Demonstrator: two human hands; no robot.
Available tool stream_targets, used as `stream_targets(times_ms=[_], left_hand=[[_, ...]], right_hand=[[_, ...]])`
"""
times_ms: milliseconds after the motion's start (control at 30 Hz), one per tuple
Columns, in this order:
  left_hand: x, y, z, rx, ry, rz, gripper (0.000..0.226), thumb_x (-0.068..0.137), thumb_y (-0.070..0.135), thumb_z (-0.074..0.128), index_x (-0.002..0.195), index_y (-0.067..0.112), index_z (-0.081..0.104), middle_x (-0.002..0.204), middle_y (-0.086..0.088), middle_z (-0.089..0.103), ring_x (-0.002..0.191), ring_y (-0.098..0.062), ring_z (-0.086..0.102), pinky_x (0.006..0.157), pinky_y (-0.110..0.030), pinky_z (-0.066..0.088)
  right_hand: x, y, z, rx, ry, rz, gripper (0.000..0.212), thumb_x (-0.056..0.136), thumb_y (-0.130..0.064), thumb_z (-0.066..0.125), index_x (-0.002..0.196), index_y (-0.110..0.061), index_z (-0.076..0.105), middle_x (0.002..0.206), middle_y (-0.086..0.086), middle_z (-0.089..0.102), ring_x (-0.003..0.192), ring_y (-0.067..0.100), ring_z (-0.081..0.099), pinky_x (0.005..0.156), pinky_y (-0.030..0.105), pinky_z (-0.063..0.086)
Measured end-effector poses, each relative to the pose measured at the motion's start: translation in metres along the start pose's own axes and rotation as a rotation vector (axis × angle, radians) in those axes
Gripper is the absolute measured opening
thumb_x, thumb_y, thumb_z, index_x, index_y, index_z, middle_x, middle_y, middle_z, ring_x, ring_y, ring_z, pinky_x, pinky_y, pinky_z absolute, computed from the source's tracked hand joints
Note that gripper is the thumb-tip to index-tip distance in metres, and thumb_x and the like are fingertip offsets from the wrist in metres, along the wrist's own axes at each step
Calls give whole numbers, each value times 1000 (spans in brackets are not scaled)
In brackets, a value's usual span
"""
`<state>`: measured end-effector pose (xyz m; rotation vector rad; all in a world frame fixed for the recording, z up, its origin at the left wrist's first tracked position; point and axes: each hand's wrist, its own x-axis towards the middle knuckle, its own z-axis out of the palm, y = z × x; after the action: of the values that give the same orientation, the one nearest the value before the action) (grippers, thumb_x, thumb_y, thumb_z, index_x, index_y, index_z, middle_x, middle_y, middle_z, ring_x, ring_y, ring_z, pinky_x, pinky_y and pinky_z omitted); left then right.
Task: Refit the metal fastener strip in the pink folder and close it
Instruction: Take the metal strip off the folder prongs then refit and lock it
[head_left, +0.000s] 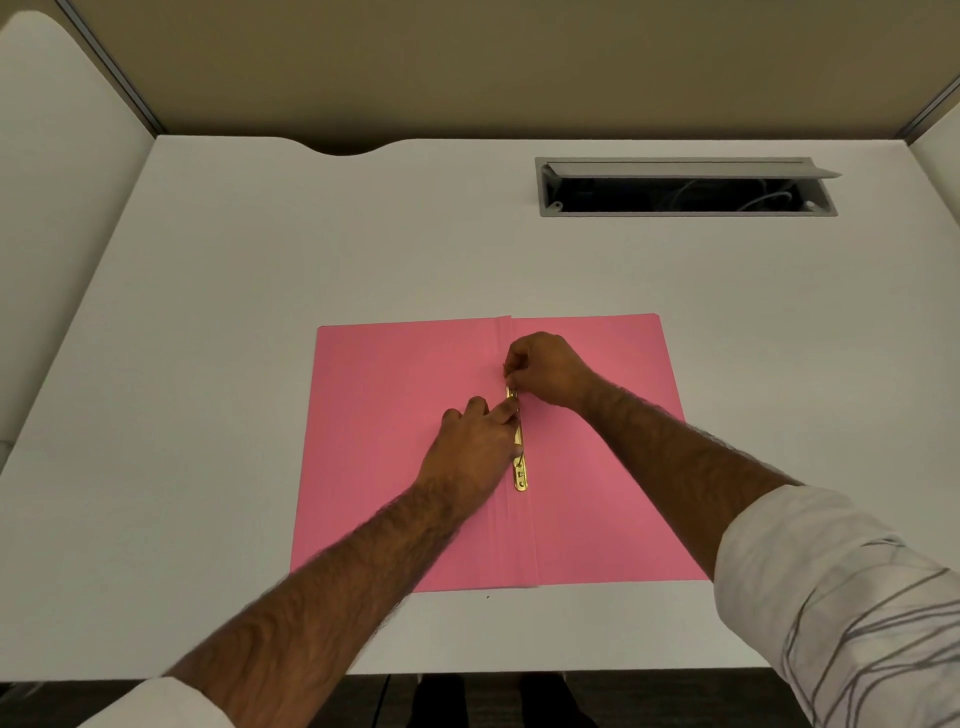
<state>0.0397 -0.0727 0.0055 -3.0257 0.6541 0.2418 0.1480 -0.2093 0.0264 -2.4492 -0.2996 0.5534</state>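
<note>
The pink folder (395, 395) lies open and flat on the white desk, spine running away from me. A gold metal fastener strip (520, 470) lies along the spine crease, its near end showing holes. My left hand (475, 447) rests on the left flap with its fingertips pressed against the strip's middle. My right hand (545, 369) is curled over the strip's far end, thumb and fingers pinched on it. The far end of the strip is hidden under my right fingers.
An open grey cable tray (685, 187) with wires inside is set into the desk (260, 249) at the back right. Beige partition panels (467, 62) wall the desk at the back and sides. The desk's front edge runs just below the folder.
</note>
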Motion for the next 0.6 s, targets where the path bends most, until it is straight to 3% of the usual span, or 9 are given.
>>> stream_targets(times_ms=[133, 433, 600], left_hand=[[-1, 1, -2, 11, -1, 7, 46, 86, 28, 77, 128, 12, 64, 138, -3, 58, 96, -26, 60, 67, -40, 51], [0, 1, -2, -12, -4, -15, 47, 86, 27, 76, 128, 10, 63, 140, -5, 57, 99, -26, 61, 70, -42, 54], [1, 1, -1, -23, 19, -11, 45, 87, 29, 75, 127, 10, 65, 132, -4, 62, 96, -25, 62, 68, -41, 54]], right_hand=[[4, -2, -7, 71, -31, 32, 11, 82, 0, 73, 93, 2, 74, 94, 15, 73, 83, 22, 65, 81, 36, 57], [6, -3, -6, 65, -61, 57, 6, 81, 1, 72, 86, -2, 72, 83, 5, 68, 76, 16, 61, 72, 29, 50], [10, 5, 2, 121, 83, 143, 11, 79, -4, 75, 88, -3, 69, 90, 9, 69, 82, 21, 63, 72, 34, 55]])
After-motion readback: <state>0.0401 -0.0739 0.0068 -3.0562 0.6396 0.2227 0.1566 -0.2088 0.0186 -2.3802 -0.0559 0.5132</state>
